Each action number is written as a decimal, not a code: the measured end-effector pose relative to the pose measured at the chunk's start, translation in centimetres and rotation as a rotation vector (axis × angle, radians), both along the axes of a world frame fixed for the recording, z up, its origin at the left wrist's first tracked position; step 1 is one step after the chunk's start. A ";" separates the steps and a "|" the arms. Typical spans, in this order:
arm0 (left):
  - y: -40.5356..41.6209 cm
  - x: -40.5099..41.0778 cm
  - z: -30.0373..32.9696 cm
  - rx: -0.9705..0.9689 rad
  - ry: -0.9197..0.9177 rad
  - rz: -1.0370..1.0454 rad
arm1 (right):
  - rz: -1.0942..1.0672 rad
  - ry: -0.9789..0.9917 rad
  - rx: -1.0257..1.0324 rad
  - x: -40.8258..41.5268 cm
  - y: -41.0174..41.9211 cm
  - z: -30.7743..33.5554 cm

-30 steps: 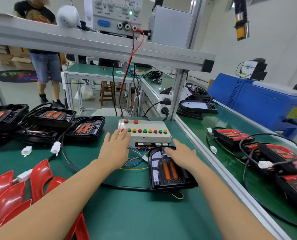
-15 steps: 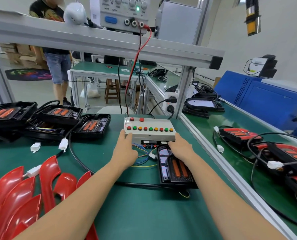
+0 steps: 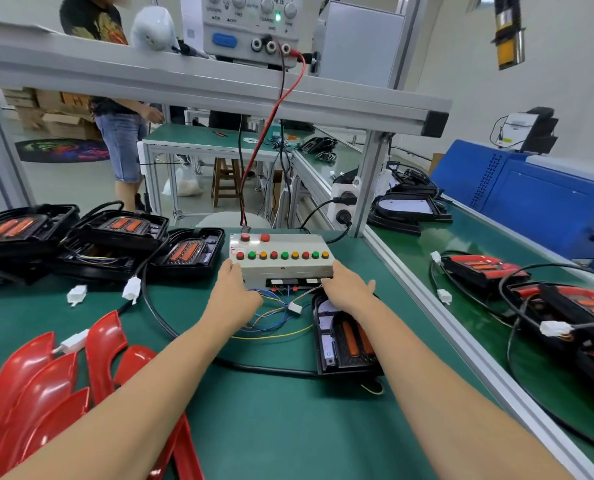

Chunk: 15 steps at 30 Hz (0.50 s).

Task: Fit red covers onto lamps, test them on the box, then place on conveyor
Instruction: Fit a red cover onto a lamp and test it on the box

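Boxy grey test box (image 3: 281,261) beside glossy curved red covers (image 3: 46,382)

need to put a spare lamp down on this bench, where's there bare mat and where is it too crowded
Bare green mat lies near the front edge, between the two forearms, bordered by the red covers on the left and the open lamp on the right. Crowded: the loose wires before the test box, and the stacked lamps at back left.

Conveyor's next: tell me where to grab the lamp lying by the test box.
Probably grip the lamp by its long black side edges, coming from above. It lies flat, narrow end toward the test box, with the right hand over that end and wires there.
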<state>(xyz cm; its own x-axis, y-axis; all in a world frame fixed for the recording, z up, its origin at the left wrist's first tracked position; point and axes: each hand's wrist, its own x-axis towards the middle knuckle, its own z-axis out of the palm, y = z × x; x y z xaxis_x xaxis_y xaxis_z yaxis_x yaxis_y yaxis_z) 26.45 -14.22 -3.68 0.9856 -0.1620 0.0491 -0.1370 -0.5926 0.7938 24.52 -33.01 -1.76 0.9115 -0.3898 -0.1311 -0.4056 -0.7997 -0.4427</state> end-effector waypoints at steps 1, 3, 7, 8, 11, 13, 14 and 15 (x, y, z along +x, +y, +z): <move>0.0 0.2 0.1 0.019 0.009 -0.012 | 0.001 0.000 -0.003 0.1 0.1 0.0; 0.2 0.4 0.4 0.059 0.029 -0.033 | 0.007 -0.004 -0.005 0.0 0.1 0.0; 0.8 -0.1 0.7 0.277 -0.052 -0.051 | 0.057 -0.011 -0.097 -1.2 0.1 0.2; 1.1 -0.4 0.8 0.372 -0.103 -0.060 | 0.064 -0.012 -0.152 -1.8 0.1 0.2; 2.8 -1.3 1.7 0.582 -0.259 -0.098 | 0.042 -0.015 -0.292 -4.6 -0.5 0.4; 4.5 -2.1 2.7 0.608 -0.340 -0.091 | -0.005 -0.008 -0.349 -6.8 -1.2 0.2; 5.5 -2.5 3.2 0.612 -0.351 -0.081 | -0.033 -0.005 -0.353 -7.8 -1.6 0.1; 6.4 -2.9 3.8 0.626 -0.341 -0.071 | -0.054 -0.003 -0.321 -8.7 -1.9 0.0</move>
